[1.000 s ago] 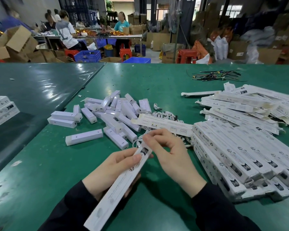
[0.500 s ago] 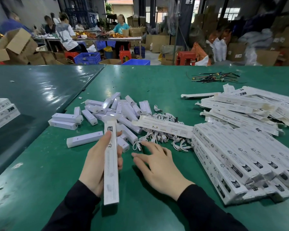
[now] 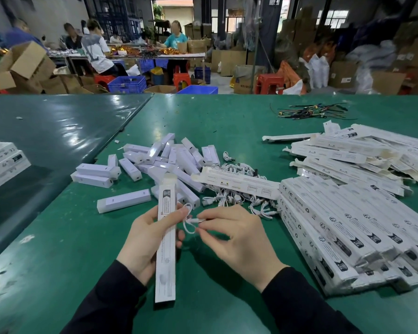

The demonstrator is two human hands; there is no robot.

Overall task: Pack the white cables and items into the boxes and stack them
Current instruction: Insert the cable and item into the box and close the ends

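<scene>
1. The left hand (image 3: pixel 146 239) grips a long, narrow white box (image 3: pixel 165 237) around its middle, fingers curled around it from behind and the thumb on the near side. The box stands almost upright in the view, its open flap end pointing away from the person and its lower end near the left sleeve.
2. The right hand (image 3: pixel 237 239) pinches a small coiled white cable (image 3: pixel 190 221) between thumb and fingertips; the cable's loops hang just beside the box, touching or nearly touching the left hand's fingertips.
3. Both hands hover above the green desk (image 3: pixel 58 249), in front of the person.
4. Beyond the hands lies a loose heap of short white rectangular items (image 3: pixel 169 162), with a few strays to its left, one of them (image 3: pixel 123 200) lying alone nearer the person.
5. Just right of that heap is a tangle of white cables (image 3: pixel 239 196), partly covered by a single long box (image 3: pixel 237 180) lying across it.
6. To the right sits a neat stack of packed boxes (image 3: pixel 343 227), printed sides up, lying side by side in layers.
7. Behind that stack is a looser pile of flat, unfolded boxes (image 3: pixel 352 153).
8. Farther back on the desk lies a bundle of dark wires (image 3: pixel 309 111).
9. A few more printed boxes (image 3: pixel 3 162) lie at the left edge, on a darker adjoining desk.
</scene>
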